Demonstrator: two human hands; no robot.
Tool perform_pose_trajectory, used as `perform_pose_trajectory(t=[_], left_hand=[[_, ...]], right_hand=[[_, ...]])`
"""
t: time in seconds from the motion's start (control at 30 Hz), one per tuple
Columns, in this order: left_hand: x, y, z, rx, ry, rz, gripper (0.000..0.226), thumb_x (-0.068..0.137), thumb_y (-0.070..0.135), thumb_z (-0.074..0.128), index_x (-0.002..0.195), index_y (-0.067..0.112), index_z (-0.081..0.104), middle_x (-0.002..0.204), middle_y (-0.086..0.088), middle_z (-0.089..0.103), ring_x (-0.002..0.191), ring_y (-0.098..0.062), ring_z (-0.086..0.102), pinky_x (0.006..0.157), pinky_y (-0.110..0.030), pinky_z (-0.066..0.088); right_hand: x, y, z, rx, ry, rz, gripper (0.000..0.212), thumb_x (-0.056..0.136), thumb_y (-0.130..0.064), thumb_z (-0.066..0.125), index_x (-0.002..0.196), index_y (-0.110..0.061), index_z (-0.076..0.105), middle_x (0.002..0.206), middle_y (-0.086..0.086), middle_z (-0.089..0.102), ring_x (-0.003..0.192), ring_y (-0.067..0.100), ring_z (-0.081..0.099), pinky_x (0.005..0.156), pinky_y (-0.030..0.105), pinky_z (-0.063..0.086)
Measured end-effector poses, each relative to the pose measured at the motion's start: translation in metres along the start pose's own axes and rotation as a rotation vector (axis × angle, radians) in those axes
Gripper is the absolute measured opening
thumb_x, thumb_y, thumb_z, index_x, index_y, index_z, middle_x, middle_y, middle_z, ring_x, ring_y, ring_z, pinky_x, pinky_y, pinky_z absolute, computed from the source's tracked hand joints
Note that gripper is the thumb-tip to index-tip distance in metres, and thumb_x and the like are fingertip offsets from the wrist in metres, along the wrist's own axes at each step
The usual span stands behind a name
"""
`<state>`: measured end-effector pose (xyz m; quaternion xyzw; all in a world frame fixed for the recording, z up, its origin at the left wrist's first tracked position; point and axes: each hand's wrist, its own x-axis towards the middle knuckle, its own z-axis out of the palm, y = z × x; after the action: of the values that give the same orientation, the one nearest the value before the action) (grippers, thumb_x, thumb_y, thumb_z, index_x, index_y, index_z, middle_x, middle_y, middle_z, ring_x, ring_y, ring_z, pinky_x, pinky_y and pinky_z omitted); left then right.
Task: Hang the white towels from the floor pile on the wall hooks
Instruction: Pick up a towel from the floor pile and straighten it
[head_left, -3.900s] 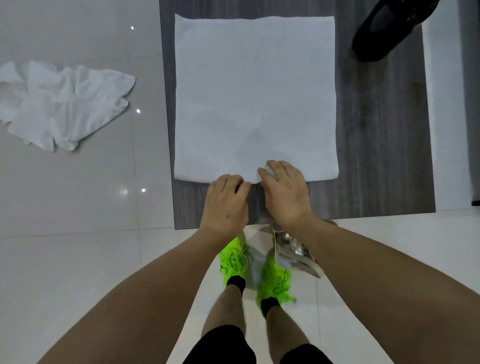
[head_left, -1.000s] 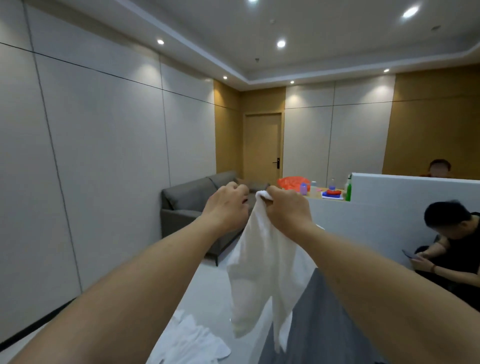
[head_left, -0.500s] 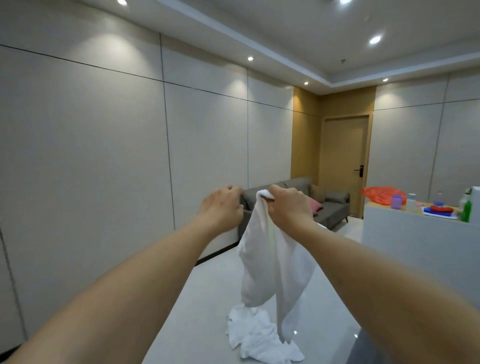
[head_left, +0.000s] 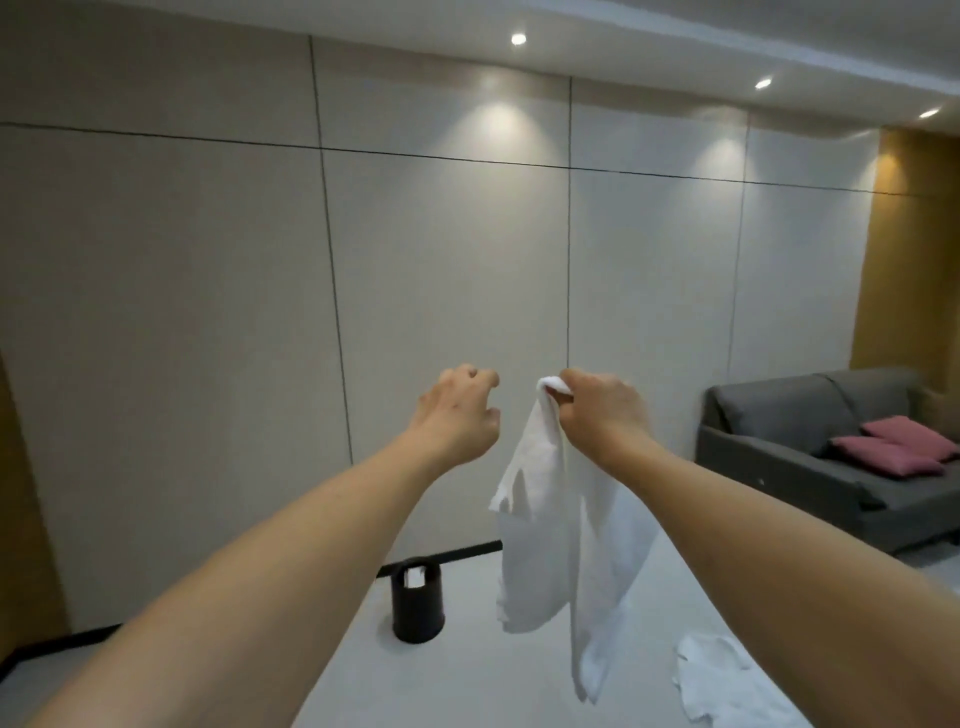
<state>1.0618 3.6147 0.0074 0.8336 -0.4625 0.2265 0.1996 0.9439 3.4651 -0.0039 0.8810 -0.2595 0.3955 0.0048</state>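
Right hand (head_left: 602, 410) pinching a white towel (head_left: 556, 525) by its top corner, left hand (head_left: 457, 415) empty, fingers loosely curled, panelled wall (head_left: 441, 270) ahead

White towel (head_left: 558, 525) soft matt cloth, slightly nubby, creased. Floor pile (head_left: 727, 686) same cloth, crumpled. Floor (head_left: 467, 680) smooth pale tile, faint sheen. Wall (head_left: 441, 270) matt beige panels. Bin (head_left: 417, 603) smooth black, semi-gloss. Far-right sofa (head_left: 810, 457) grey matt fabric, pink cloth cushions (head_left: 898, 449).
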Motion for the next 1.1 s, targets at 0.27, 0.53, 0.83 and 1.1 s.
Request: perform_pose_trajectory(t=[0.27,0.53,0.83,1.1], left_hand=[[-0.076,-0.17,-0.071,0.156,0.031,-0.23,0.043,0.094,0.03,0.051,0.135,0.019,0.05,0.133,-0.006,0.052,0.123,-0.028,0.046,0.101,-0.04,0.043],[-0.146,-0.3,-0.133,0.282,0.083,-0.481,0.04,0.096,0.032,0.051,0.135,0.021,0.05,0.133,-0.002,0.051,0.122,-0.025,0.047,0.099,-0.042,0.047],[-0.204,-0.412,-0.205,0.501,0.135,-0.796,0.041,0.097,0.032,0.052,0.137,0.024,0.047,0.133,0.002,0.051,0.119,-0.02,0.048,0.095,-0.041,0.05],[-0.224,-0.481,-0.265,0.706,0.127,-0.966,0.044,0.097,0.036,0.051,0.138,0.022,0.047,0.133,-0.002,0.05,0.122,-0.024,0.048,0.096,-0.042,0.048]], right_hand=[[0.009,-0.193,0.067,0.218,-0.033,-0.177,0.025,0.097,-0.036,0.049,0.095,-0.015,0.062,0.096,0.017,0.069,0.086,0.04,0.063,0.064,0.034,0.037],[0.015,-0.367,0.122,0.405,-0.088,-0.401,0.026,0.096,-0.038,0.049,0.089,-0.015,0.059,0.091,0.016,0.068,0.086,0.042,0.062,0.062,0.034,0.033],[0.017,-0.543,0.169,0.672,-0.168,-0.608,0.031,0.098,-0.041,0.047,0.075,-0.021,0.044,0.082,0.008,0.066,0.067,0.029,0.049,0.06,0.031,0.033],[0.034,-0.667,0.183,0.851,-0.226,-0.778,0.023,0.098,-0.038,0.051,0.079,-0.026,0.052,0.067,-0.007,0.053,0.056,0.011,0.049,0.049,0.024,0.035]])
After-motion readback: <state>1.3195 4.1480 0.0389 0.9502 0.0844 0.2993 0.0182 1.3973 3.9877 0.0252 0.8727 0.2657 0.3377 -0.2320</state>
